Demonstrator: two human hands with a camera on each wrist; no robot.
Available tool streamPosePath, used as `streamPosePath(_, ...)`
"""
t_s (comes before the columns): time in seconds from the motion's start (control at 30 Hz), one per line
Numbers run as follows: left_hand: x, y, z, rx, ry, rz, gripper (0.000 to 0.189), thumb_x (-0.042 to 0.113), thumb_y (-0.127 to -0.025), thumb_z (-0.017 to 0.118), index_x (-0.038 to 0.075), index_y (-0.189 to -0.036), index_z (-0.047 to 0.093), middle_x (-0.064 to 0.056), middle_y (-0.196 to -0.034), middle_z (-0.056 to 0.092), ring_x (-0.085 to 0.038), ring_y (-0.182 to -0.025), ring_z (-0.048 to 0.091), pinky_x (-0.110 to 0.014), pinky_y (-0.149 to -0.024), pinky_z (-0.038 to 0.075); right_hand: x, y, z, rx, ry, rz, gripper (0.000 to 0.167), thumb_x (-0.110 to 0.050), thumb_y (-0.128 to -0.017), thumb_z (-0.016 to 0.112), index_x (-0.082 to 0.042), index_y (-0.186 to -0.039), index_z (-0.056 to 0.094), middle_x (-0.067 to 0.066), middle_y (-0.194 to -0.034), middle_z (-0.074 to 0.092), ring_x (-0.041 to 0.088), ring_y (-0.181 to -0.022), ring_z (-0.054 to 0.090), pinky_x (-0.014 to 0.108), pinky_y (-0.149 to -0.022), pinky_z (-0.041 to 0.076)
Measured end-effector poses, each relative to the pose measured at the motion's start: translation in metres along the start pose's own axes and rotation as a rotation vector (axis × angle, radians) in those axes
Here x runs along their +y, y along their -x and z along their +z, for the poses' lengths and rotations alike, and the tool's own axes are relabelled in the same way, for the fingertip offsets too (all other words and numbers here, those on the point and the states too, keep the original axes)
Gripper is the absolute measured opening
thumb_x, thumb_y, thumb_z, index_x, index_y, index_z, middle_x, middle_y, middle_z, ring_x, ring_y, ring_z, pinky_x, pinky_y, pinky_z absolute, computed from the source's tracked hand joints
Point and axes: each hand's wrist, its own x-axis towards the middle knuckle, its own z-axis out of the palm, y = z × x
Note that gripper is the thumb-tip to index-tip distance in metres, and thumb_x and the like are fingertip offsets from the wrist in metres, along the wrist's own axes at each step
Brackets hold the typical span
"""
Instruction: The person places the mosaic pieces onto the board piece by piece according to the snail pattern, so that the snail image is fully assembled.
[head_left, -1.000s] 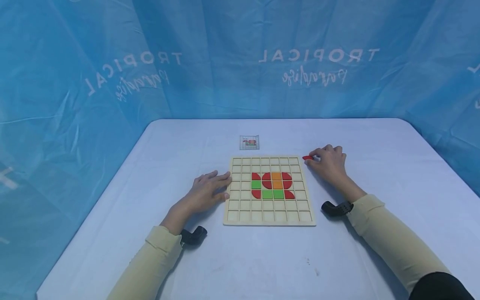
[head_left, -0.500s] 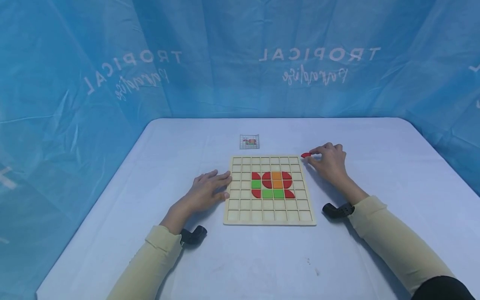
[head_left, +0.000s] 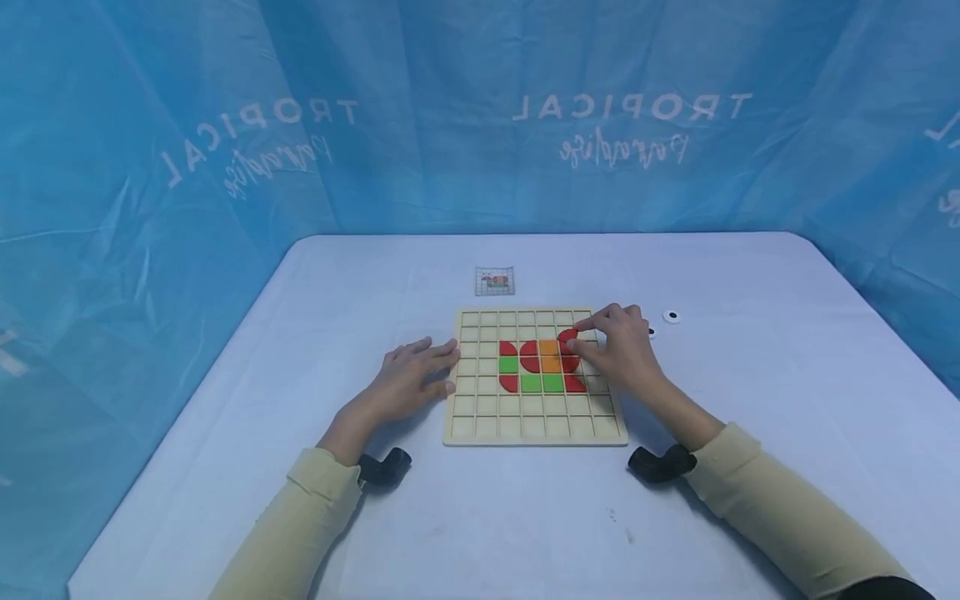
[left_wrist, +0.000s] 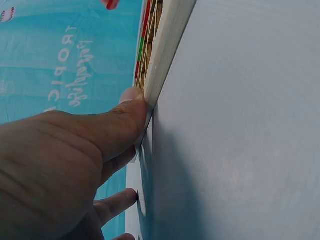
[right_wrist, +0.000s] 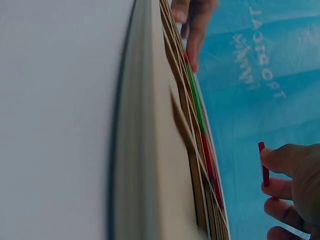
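Pinching a red piece [head_left: 567,336] between thumb and fingertips, the right hand [head_left: 618,350] now hovers over the upper right of the board [head_left: 465,417], just above the coloured cluster at centre frame — a second ago it was off the board's right edge on the table [head_left: 750,433], picking that piece up. The wrist view shows the piece [right_wrist: 263,170] held clear of the grid, not yet seated. The left hand [head_left: 408,379] has not shifted: fingers spread flat, thumb [left_wrist: 125,117] pressed to the board's left edge. Two small discs [head_left: 672,316] — uncovered by the move — lie right of the board; a pattern card [head_left: 495,282] lies above it.
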Motion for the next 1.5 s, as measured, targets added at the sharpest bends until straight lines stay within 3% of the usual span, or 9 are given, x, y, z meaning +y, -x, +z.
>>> streamPosePath(0.43, 0.002, -0.002, 0.0, -0.007, -0.001, 0.031, 0.055, 0.036, -0.093, 0.058, 0.016, -0.142, 0.043, -0.001, -0.153, 0.034, -0.037, -0.144, 0.022, -0.061, -0.114, 0.017, -0.045, -0.012, 0.044, -0.051, -0.015, -0.128, 0.026, -0.029, -0.078, 0.076, -0.011, -0.097, 0.075, 0.008, -0.097, 0.063, 0.027, -0.094, 0.048, 0.043, -0.079, 0.038)
streamPosePath(0.73, 0.004, -0.001, -0.001, -0.009, -0.02, 0.037, 0.055, 0.035, -0.092, 0.058, 0.016, -0.142, 0.043, -0.001, -0.153, 0.035, -0.038, -0.144, 0.023, -0.063, -0.112, 0.018, -0.059, -0.026, 0.063, -0.131, 0.04, -0.12, 0.026, -0.031, -0.08, 0.075, -0.013, -0.099, 0.075, 0.006, -0.096, 0.062, 0.026, -0.096, 0.047, 0.041, -0.081, 0.039)
streamPosePath(0.97, 0.004, 0.0, -0.001, -0.007, -0.015, 0.028, 0.056, 0.036, -0.092, 0.059, 0.017, -0.142, 0.043, -0.001, -0.153, 0.035, -0.037, -0.144, 0.024, -0.062, -0.113, 0.018, -0.062, -0.028, 0.07, -0.169, 0.094, -0.101, 0.028, -0.033, -0.081, 0.074, -0.015, -0.102, 0.074, 0.005, -0.098, 0.06, 0.026, -0.096, 0.046, 0.04, -0.079, 0.038)
streamPosePath(1.5, 0.001, 0.002, -0.002, 0.002, -0.013, 0.026, 0.056, 0.036, -0.092, 0.058, 0.016, -0.142, 0.043, -0.001, -0.153, 0.035, -0.038, -0.143, 0.024, -0.062, -0.112, 0.019, -0.065, -0.028, 0.07, -0.156, 0.051, -0.123, 0.023, -0.029, -0.081, 0.074, -0.017, -0.101, 0.075, 0.005, -0.1, 0.062, 0.025, -0.097, 0.046, 0.039, -0.079, 0.037)
